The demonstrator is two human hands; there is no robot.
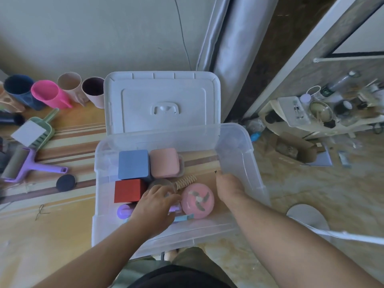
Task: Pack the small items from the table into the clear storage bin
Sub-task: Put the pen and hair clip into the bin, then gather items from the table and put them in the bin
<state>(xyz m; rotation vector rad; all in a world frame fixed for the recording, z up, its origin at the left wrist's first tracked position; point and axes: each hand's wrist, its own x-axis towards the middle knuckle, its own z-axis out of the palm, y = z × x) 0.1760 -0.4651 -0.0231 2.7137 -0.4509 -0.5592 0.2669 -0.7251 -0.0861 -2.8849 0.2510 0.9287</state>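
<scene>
The clear storage bin stands at the table's right end, its white lid propped open behind it. Inside lie a blue box, a pink box, a red box, a coiled wire whisk, a round pink item and a purple tool. My left hand is inside the bin with its fingers curled over the purple tool. My right hand reaches down to the bin floor on the right; its fingers are hidden, and a tiny dark thing shows at their tip.
On the table to the left are several cups, a pink jug, a green scoop with a white card on it, a purple lint roller and a black disc. A cluttered floor and a low shelf lie to the right.
</scene>
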